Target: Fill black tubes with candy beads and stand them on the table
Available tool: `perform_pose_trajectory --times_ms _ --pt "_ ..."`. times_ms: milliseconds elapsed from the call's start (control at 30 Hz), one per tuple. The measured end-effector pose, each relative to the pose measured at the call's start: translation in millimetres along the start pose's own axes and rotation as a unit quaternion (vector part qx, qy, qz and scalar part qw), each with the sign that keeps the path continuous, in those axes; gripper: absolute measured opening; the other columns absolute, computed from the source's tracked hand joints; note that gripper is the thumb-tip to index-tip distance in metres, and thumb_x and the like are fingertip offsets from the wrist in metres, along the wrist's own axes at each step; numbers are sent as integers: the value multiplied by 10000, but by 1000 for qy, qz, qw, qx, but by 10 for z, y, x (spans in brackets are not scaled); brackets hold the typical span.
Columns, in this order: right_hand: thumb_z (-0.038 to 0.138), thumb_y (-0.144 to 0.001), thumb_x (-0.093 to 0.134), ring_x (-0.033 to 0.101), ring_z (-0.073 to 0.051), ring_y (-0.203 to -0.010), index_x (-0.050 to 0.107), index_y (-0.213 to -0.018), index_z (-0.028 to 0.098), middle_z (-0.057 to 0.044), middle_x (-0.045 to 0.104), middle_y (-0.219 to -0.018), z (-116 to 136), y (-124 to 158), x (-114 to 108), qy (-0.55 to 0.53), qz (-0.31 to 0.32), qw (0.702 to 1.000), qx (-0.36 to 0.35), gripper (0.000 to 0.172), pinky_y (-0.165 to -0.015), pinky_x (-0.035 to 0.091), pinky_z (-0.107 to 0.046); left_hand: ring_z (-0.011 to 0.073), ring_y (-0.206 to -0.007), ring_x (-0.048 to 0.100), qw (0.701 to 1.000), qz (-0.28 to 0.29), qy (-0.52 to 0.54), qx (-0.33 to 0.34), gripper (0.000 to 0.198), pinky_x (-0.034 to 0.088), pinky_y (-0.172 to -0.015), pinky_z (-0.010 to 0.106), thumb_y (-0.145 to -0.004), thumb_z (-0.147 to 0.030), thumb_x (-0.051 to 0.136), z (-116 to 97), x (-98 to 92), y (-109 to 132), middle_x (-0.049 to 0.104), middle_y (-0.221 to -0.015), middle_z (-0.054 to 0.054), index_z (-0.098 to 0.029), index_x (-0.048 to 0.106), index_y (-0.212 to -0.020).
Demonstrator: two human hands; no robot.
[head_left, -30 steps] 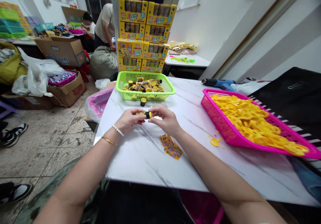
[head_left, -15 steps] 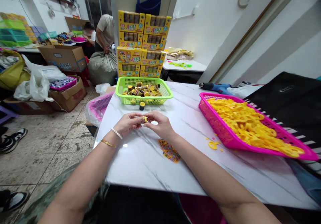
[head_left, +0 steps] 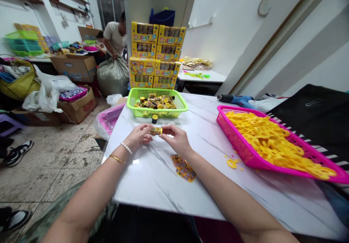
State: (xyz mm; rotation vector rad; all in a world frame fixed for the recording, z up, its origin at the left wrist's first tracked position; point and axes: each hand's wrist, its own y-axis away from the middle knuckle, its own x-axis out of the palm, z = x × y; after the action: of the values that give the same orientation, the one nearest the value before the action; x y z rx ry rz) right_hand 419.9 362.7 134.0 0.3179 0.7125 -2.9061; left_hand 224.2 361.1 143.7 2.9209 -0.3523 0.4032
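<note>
A small cylindrical container (head_left: pixel 156 131) with a printed wrap and a yellow rim lies sideways between my two hands, above the marble-patterned table (head_left: pixel 152 177). My left hand (head_left: pixel 140 134) has its fingers closed on the left end. At the yellow end, the thumb and fingers of my right hand (head_left: pixel 176 137) pinch it. Just beyond stands a black container with a yellow top (head_left: pixel 155 119), upright on the table. Behind it, a green basket (head_left: pixel 131 106) holds many similar little containers. Printed cards or stickers (head_left: pixel 183 167) are spread beside my right forearm.
On the right, a pink basket (head_left: pixel 237 145) is heaped with yellow plastic rings; a loose yellow ring (head_left: pixel 231 163) lies beside it. A blue heat gun (head_left: pixel 236 99) rests behind. Stacked yellow boxes (head_left: pixel 156 67) rise beyond the green basket. A person (head_left: pixel 114 39) grips a large sack at left.
My hands have drawn slightly apart, so more of the container between them shows. The view has tilted up a little. The person at the back has leaned to the right.
</note>
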Motion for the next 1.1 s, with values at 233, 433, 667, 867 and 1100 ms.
perform_pose_trajectory --times_ms 233,433,667,867,1100 --pt "401 -701 839 708 -216 -808 738 -896 196 -70 751 -881 -26 34 43 -23 9 999 24 301 -816 597 -406 82 -530 529 994 5 -61 95 549 404 -532 210 -545 -487 925 -9 17 17 629 -636 -3 -113 677 -863" --pt "525 -682 842 709 -158 -653 722 -876 149 -44 740 -780 -26 -34 53 -196 79 954 214 439 -659 615 -299 80 -460 493 994 12 -84 73 584 353 -466 215 -609 -661 824 37 64 12 582 -579 -4 -125 631 -741" --pt "415 -595 911 727 -180 -637 740 -852 140 -54 760 -781 -72 -47 -19 -236 79 949 193 413 -673 645 -324 50 -377 424 999 38 -20 -21 673 238 -371 172 -577 -732 809 82 70 22 575 -545 -23 -142 607 -831" --pt "422 -647 872 739 -192 -716 718 -1065 195 -64 747 -1045 -32 -15 38 -215 86 958 167 500 -690 654 -366 38 -301 338 996 45 -29 -66 657 134 -308 189 -641 -762 743 86 59 15 546 -486 -42 -139 619 -808" --pt "296 -763 733 701 -167 -691 732 -1075 191 -69 745 -991 19 -29 126 39 92 995 31 329 -622 603 -287 41 -351 423 995 -4 56 -84 417 226 -338 164 -852 -510 713 134 71 -42 591 -535 -2 -97 660 -847"
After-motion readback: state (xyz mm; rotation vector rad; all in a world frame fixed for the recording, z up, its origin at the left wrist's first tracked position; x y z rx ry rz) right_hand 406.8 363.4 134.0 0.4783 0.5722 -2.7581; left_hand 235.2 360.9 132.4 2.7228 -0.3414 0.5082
